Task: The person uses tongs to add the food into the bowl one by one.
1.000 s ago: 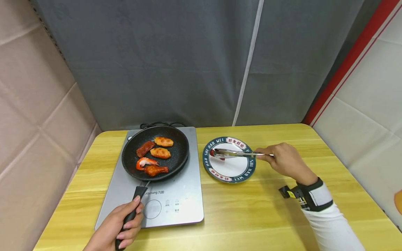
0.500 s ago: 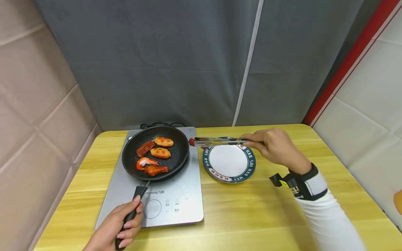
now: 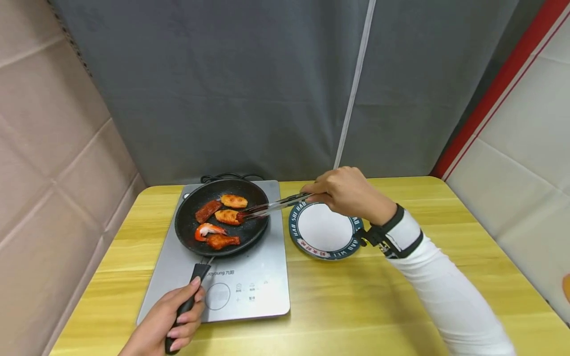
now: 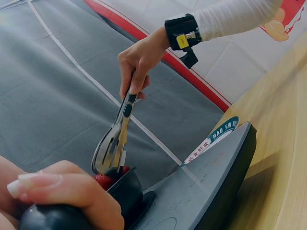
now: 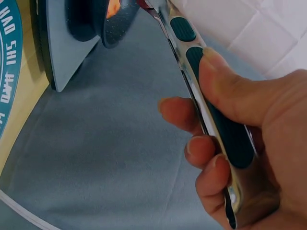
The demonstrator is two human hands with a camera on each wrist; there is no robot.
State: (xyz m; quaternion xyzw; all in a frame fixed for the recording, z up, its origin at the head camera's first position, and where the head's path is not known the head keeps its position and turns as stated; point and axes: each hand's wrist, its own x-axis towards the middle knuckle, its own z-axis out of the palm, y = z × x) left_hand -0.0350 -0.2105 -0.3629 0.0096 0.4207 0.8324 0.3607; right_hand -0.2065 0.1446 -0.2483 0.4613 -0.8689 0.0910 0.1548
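My left hand [image 3: 171,314] grips the black handle of a frying pan [image 3: 187,222] on a silver induction cooktop [image 3: 267,282]. In the pan lie two chicken wings [image 3: 233,200], a reddish-brown piece of meat [image 3: 208,211], a shrimp [image 3: 209,229] and a drumstick [image 3: 223,241]. Metal food tongs [image 3: 285,201] with dark green grip pads are in my right hand [image 3: 349,194], thumb along one arm in the right wrist view. Their tips, over the pan's right side, pinch a dark red food piece [image 4: 103,180], which overlaps the nearer wing in the head view.
A white plate [image 3: 325,230] with a dark green lettered rim stands right of the cooktop on the wooden table [image 3: 347,301], partly under the right forearm. A black cable [image 3: 231,175] runs behind the pan. A grey curtain [image 3: 213,99] closes off the back.
The tongs have lifted the red food piece off the plate and carried it left over the pan, my right hand moving along. The left hand stays on the pan handle.
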